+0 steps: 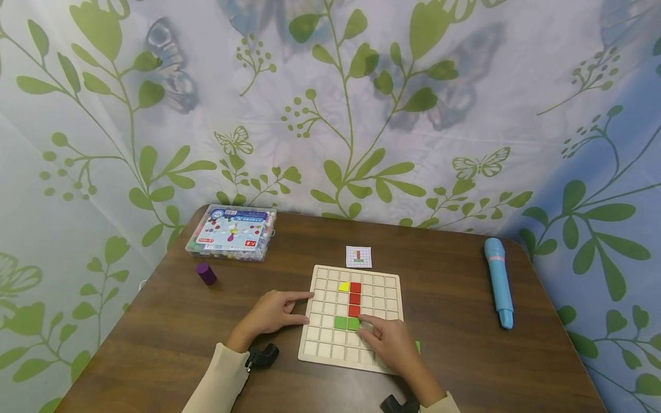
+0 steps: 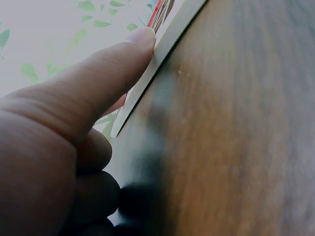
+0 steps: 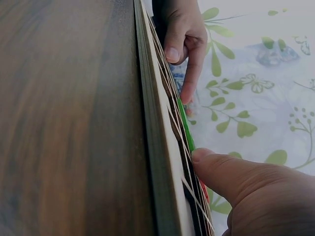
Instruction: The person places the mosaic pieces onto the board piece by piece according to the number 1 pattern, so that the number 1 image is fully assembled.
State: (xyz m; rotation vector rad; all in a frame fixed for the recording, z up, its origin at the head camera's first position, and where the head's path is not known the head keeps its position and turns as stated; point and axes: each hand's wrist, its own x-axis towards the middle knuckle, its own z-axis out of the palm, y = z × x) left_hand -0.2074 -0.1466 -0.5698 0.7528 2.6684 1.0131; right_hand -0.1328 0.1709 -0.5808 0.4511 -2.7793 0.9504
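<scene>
A pale wooden grid board (image 1: 382,281) lies on the table. On it a yellow quarter-round tile (image 1: 343,287) sits beside the top of a column of red square tiles (image 1: 354,299). Below are two green square tiles, the left one (image 1: 341,323) and the right one (image 1: 353,324). My left hand (image 1: 273,312) touches the board's left edge with thumb and index finger. My right hand (image 1: 392,341) reaches over the board, thumb and index fingertips at the right green tile's right side; in the right wrist view the thumb (image 3: 221,169) touches green. Another green piece (image 1: 418,346) is mostly hidden behind that hand.
A small pattern card (image 1: 358,257) lies behind the board. At the back left stands a clear plastic box (image 1: 232,232) with a printed label, and near it a purple cylinder (image 1: 206,274). A blue microphone-shaped object (image 1: 499,283) lies to the right.
</scene>
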